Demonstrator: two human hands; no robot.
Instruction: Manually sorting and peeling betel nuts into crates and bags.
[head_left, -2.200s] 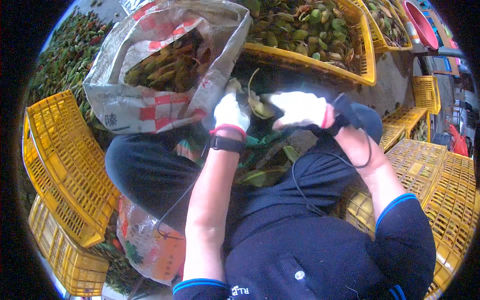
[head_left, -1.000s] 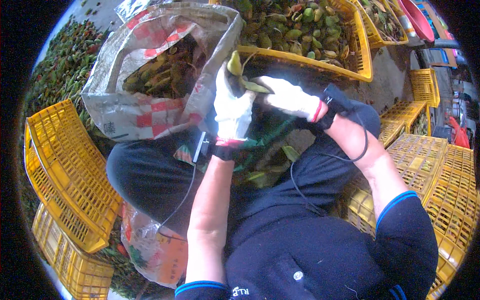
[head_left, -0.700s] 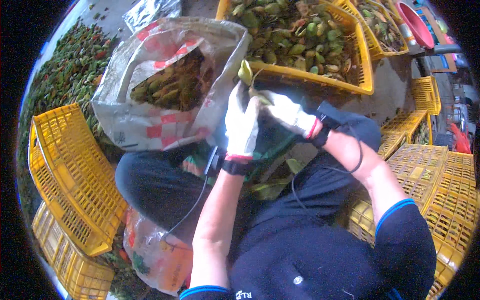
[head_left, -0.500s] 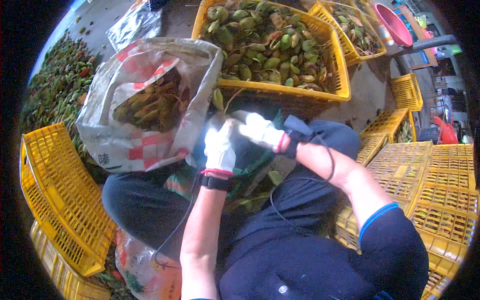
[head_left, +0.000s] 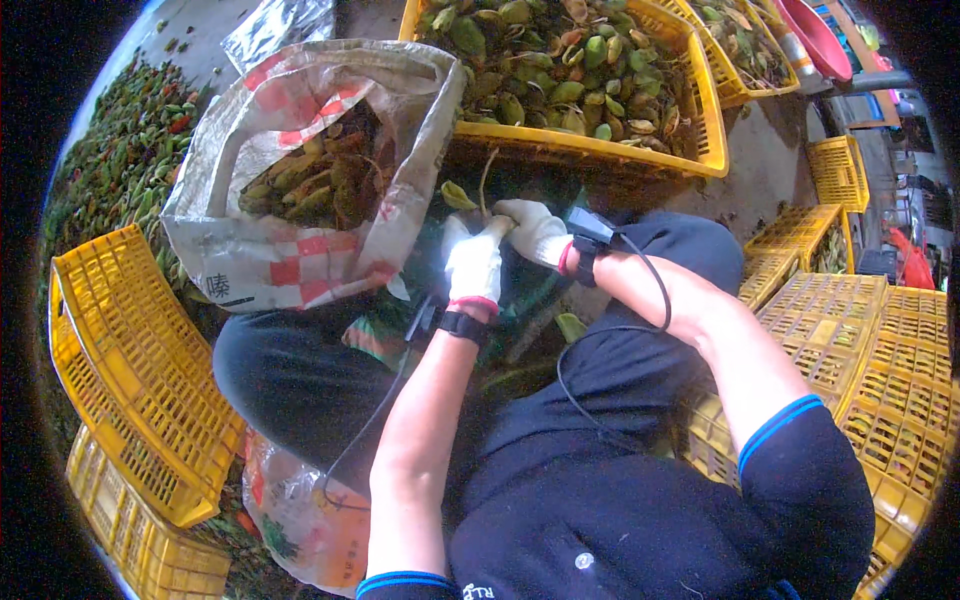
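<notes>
Green pod (head_left: 457,196) at 11 o'clock off left hand (head_left: 472,265) | left fingers look pinched on it; right hand (head_left: 537,233) fingers: can't tell | risk: loose grip drops it, hard tug snaps stalk (head_left: 487,180)

your hands (head_left: 473,270) wear white gloves (head_left: 541,236) with red cuffs (head_left: 474,302) and black wrist straps (head_left: 462,326); the right one carries a grey box (head_left: 590,222). thin black cables (head_left: 667,305) hang loose. your navy shirt (head_left: 650,510) has short sleeves (head_left: 805,470) edged with blue stripes (head_left: 780,432), a pale button (head_left: 584,561) and white lettering (head_left: 478,592); your trousers (head_left: 290,365) are dark.
</notes>
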